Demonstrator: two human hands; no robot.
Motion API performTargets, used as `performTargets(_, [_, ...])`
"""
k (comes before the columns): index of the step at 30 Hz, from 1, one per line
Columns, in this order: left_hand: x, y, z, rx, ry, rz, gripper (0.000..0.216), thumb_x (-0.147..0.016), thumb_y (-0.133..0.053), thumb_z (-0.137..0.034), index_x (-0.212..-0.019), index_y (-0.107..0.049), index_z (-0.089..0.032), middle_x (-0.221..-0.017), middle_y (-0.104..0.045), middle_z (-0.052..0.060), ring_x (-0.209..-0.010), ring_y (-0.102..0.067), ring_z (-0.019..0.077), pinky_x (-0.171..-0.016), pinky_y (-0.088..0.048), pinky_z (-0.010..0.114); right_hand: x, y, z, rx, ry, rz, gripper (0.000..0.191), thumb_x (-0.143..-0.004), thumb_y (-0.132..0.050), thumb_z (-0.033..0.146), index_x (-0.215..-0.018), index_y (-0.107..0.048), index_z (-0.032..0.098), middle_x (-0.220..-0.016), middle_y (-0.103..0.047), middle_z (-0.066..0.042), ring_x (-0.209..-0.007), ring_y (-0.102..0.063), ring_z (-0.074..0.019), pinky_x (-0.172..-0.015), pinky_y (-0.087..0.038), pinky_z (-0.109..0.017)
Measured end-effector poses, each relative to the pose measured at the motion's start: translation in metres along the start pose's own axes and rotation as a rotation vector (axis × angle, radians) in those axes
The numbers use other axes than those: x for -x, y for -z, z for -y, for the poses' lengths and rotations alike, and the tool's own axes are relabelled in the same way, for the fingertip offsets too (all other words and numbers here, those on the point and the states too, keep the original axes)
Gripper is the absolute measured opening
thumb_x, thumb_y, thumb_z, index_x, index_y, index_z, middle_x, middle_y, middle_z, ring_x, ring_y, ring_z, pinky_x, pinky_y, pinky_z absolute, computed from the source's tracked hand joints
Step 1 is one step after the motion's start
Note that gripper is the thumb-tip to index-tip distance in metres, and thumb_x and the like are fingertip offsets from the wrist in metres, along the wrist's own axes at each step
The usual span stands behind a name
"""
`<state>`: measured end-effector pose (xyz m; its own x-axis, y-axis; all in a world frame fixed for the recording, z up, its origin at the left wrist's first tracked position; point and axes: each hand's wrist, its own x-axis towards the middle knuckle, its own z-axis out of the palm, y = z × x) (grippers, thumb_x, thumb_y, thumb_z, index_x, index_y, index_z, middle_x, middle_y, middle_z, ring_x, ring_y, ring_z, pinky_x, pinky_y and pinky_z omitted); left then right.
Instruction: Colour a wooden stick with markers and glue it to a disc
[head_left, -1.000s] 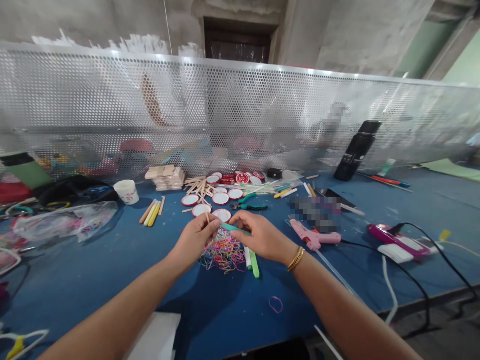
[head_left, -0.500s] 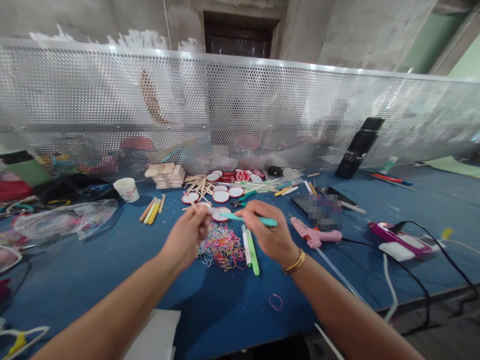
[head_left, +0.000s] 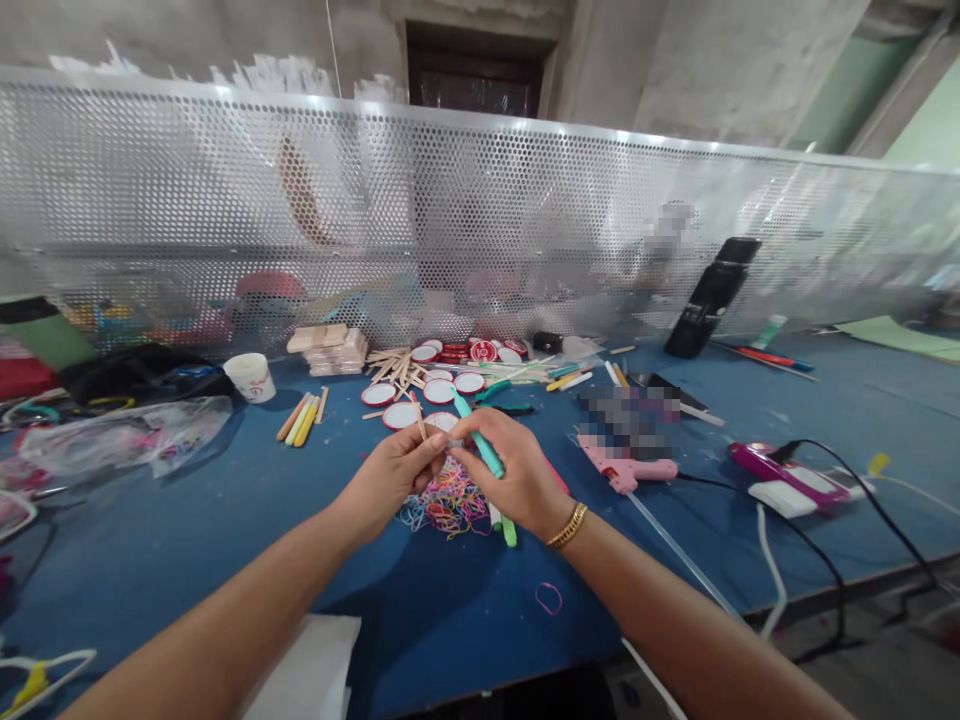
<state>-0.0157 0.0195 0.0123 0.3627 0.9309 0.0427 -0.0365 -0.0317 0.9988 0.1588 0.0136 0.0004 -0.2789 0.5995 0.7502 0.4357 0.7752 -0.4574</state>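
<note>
Teal pen-shaped tool [head_left: 480,438]: in mid-view above the counter [head_left: 225,530], slanting with its narrow end toward 11 o'clock; 12 is the far side, and bearings below are taken from this tool.
Right hand [head_left: 521,468]: fingers curled narrowly around the tool; a gold bracelet [head_left: 568,526] circles the wrist.
Left hand [head_left: 397,468]: thumb and finger pinch a thin wooden stick [head_left: 420,420], tilted up toward 11 o'clock.
Fingertips: the two hands nearly meet; a small pale bit between them is too blurred to name.
Rubber bands [head_left: 448,500]: a multicoloured heap at 7 o'clock, just below the hands.
Green pen [head_left: 510,533]: at 5 o'clock, partly covered by the right hand.
Pink loop [head_left: 549,599]: lying alone farther out at 5 o'clock.
White-faced discs [head_left: 438,391]: red-rimmed, spread near 10 o'clock, beside loose wooden sticks [head_left: 397,368].
Pliers [head_left: 512,409]: near 1 o'clock, behind the right hand.
Glue gun [head_left: 637,469]: pink, at 3 o'clock.
Paper cup [head_left: 251,380]: upright at 9 o'clock, well apart.
Black bottle [head_left: 706,310]: at 2 o'clock, by the perforated screen [head_left: 480,200].
</note>
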Motion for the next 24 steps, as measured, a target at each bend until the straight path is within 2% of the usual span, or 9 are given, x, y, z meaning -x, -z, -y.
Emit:
performTargets(4, [-0.001, 0.004, -0.005, -0.057, -0.007, -0.070, 0.028, -0.083, -0.064, -0.047, -0.084, -0.065, -0.019, -0.061, -0.053, -0.003, -0.048, -0.034, 0.0084, -0.048, -0.022, 0.024, -0.003, 0.014, -0.021, 0.209, -0.065, -0.013, 0.008, -0.089, -0.056, 0.016, -0.093, -0.060, 0.022, -0.091, -0.066, -0.003, -0.088, -0.061, -0.0173, -0.081, -0.045, -0.030])
performTargets(6, [-0.002, 0.006, -0.005, -0.100, 0.003, -0.100, 0.027, -0.085, -0.061, -0.045, -0.088, -0.068, -0.019, -0.063, -0.058, -0.001, -0.050, -0.040, 0.0104, -0.050, -0.026, 0.025, -0.006, 0.018, -0.036, 0.405, -0.163, 0.036, 0.008, -0.086, -0.058, 0.015, -0.091, -0.061, 0.021, -0.088, -0.068, -0.003, -0.086, -0.061, -0.0189, -0.078, -0.042, -0.031])
performTargets(8, [-0.002, 0.007, -0.005, -0.135, 0.020, -0.078, 0.026, -0.085, -0.060, -0.043, -0.086, -0.069, -0.019, -0.062, -0.061, 0.000, -0.053, -0.047, 0.0124, -0.055, -0.032, 0.025, -0.008, 0.019, -0.050, 0.516, -0.241, 0.119, 0.010, -0.083, -0.059, 0.014, -0.090, -0.063, 0.021, -0.087, -0.070, -0.003, -0.082, -0.062, -0.0189, -0.076, -0.039, -0.030])
performTargets(11, [-0.004, 0.008, -0.003, -0.148, 0.053, -0.042, 0.023, -0.084, -0.062, -0.041, -0.093, -0.068, -0.020, -0.060, -0.063, 0.000, -0.053, -0.050, 0.0124, -0.057, -0.034, 0.024, -0.010, 0.014, -0.066, 0.585, -0.290, 0.193, 0.012, -0.083, -0.061, 0.014, -0.092, -0.065, 0.021, -0.088, -0.073, -0.004, -0.080, -0.064, -0.0187, -0.076, -0.038, -0.030])
performTargets(14, [-0.005, 0.008, 0.001, -0.169, 0.094, -0.032, 0.027, -0.083, -0.063, -0.042, -0.096, -0.067, -0.018, -0.060, -0.063, 0.000, -0.047, -0.043, 0.0103, -0.049, -0.026, 0.023, -0.011, 0.012, -0.068, 0.611, -0.334, 0.136, 0.013, -0.086, -0.062, 0.019, -0.098, -0.065, 0.020, -0.084, -0.073, -0.005, -0.079, -0.065, -0.0199, -0.079, -0.038, -0.032])
performTargets(16, [-0.005, 0.008, 0.002, -0.167, 0.116, -0.018, 0.028, -0.083, -0.063, -0.045, -0.088, -0.067, -0.017, -0.059, -0.063, 0.000, -0.046, -0.040, 0.0096, -0.047, -0.023, 0.023, -0.010, 0.014, -0.061, 0.515, -0.341, 0.016, 0.013, -0.091, -0.058, 0.026, -0.100, -0.065, 0.020, -0.081, -0.071, -0.004, -0.077, -0.064, -0.0193, -0.079, -0.040, -0.032])
performTargets(20, [-0.001, 0.006, 0.003, -0.082, 0.140, 0.007, 0.032, -0.086, -0.059, -0.050, -0.084, -0.067, -0.019, -0.063, -0.062, 0.000, -0.050, -0.041, 0.0092, -0.049, -0.026, 0.022, -0.004, 0.019, -0.030, 0.046, -0.252, -0.254, 0.030, -0.101, -0.040, 0.036, -0.113, -0.065, 0.023, -0.086, -0.068, -0.003, -0.073, -0.062, -0.0152, -0.072, -0.047, -0.030])
performTargets(22, [0.001, 0.004, 0.002, -0.066, 0.143, 0.016, 0.033, -0.087, -0.058, -0.051, -0.086, -0.067, -0.019, -0.066, -0.063, 0.001, -0.051, -0.043, 0.0094, -0.050, -0.028, 0.021, 0.001, 0.017, -0.014, -0.071, -0.214, -0.327, 0.032, -0.101, -0.039, 0.034, -0.114, -0.067, 0.025, -0.086, -0.067, -0.002, -0.073, -0.062, -0.0146, -0.072, -0.049, -0.031])
performTargets(24, [0.002, 0.002, 0.001, -0.075, 0.137, 0.018, 0.034, -0.087, -0.058, -0.051, -0.085, -0.068, -0.018, -0.067, -0.065, 0.002, -0.052, -0.045, 0.0098, -0.051, -0.029, 0.022, 0.005, 0.014, -0.001, -0.135, -0.204, -0.345, 0.029, -0.099, -0.042, 0.030, -0.114, -0.067, 0.025, -0.089, -0.068, -0.003, -0.073, -0.063, -0.0149, -0.071, -0.051, -0.032])
